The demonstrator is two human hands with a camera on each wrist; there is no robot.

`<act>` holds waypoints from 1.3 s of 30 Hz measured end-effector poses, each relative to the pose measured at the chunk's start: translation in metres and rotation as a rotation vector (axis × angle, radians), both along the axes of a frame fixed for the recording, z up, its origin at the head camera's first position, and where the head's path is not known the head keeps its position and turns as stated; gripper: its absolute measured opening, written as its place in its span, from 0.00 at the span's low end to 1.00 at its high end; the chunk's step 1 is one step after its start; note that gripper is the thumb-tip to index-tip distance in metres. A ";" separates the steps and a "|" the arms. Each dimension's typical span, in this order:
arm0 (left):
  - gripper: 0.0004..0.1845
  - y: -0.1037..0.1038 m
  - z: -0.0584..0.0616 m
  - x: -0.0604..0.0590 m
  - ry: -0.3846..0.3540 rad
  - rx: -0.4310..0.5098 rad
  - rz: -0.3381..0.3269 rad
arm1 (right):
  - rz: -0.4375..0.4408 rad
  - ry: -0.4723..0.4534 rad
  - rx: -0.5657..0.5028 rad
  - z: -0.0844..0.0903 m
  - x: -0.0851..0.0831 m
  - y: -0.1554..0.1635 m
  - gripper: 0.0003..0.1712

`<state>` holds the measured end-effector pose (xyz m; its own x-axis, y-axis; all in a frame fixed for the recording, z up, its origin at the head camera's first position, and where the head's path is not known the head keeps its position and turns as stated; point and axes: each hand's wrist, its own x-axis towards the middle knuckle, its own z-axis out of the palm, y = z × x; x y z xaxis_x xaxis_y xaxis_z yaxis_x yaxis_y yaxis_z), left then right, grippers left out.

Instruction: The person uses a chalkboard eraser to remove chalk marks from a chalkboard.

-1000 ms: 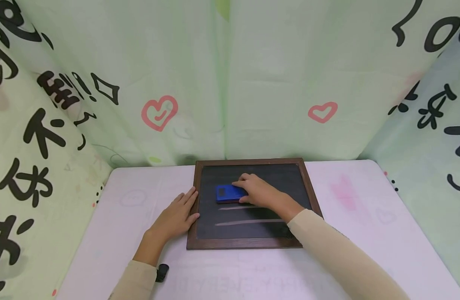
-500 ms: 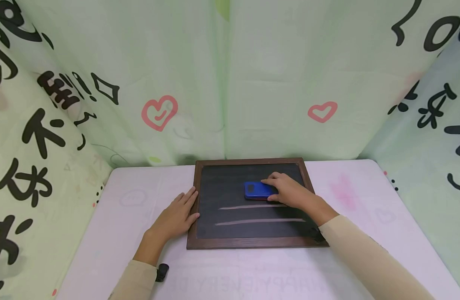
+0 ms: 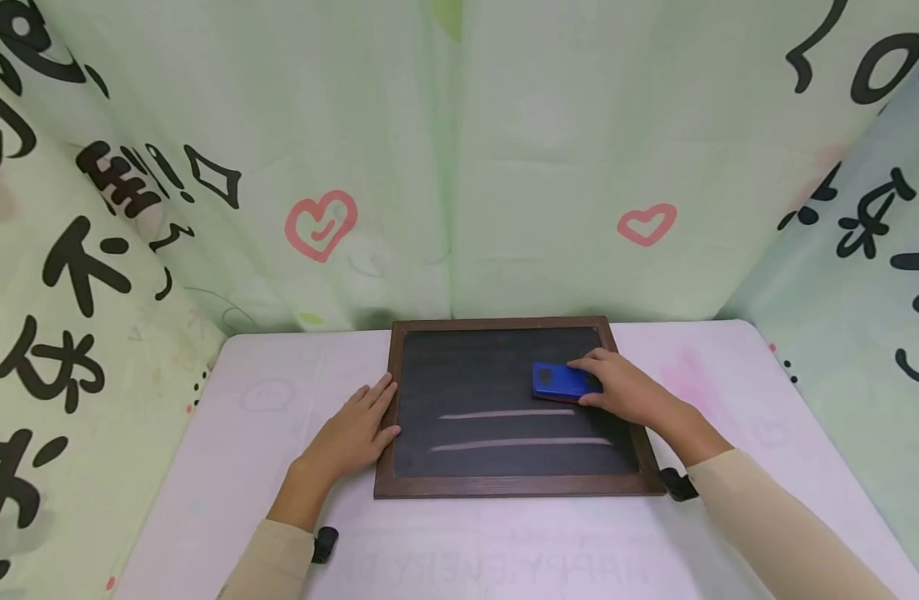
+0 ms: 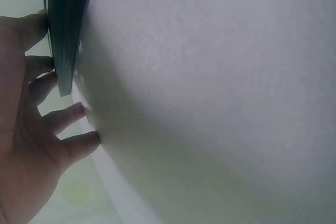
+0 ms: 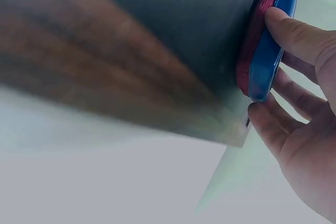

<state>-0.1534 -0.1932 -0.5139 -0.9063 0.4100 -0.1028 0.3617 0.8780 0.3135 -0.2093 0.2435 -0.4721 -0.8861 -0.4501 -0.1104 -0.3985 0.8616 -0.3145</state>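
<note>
The blue eraser [image 3: 558,382] lay on the chalkboard [image 3: 474,375], right of the frame's centre near the board's right edge, just above two chalk lines [image 3: 515,428]. We saw our right hand [image 3: 627,393] gripping it, fingers curled round its edges with its red felt against the slate. Our left hand [image 3: 352,433] rested flat, fingers straight, against the board's wooden frame [image 3: 384,450] at lower left, on the pale table [image 3: 279,417].

I'm facing a pale green fabric curtain [image 3: 459,167] that wraps three sides, printed with bold black characters and two pink hearts [image 3: 321,225]. Below it, a pale pink cloth-covered table [image 3: 279,400] carries faint pink doodles, all under soft, even light.
</note>
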 end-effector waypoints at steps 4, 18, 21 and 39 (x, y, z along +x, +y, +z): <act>0.39 -0.001 -0.001 0.000 0.002 0.000 0.002 | -0.018 -0.012 -0.009 0.002 0.003 0.009 0.34; 0.39 -0.002 -0.003 -0.002 0.010 -0.005 -0.003 | -0.001 0.000 -0.038 0.003 0.011 0.020 0.33; 0.39 -0.002 -0.002 -0.003 0.007 -0.008 -0.003 | 0.004 -0.008 -0.044 0.003 0.014 0.021 0.34; 0.38 -0.001 0.000 0.000 0.009 0.016 -0.004 | 0.048 -0.030 -0.038 -0.001 0.032 0.028 0.35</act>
<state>-0.1534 -0.1946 -0.5137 -0.9053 0.4156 -0.0876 0.3686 0.8712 0.3242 -0.1772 0.2719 -0.4731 -0.8601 -0.4962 -0.1186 -0.4287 0.8290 -0.3592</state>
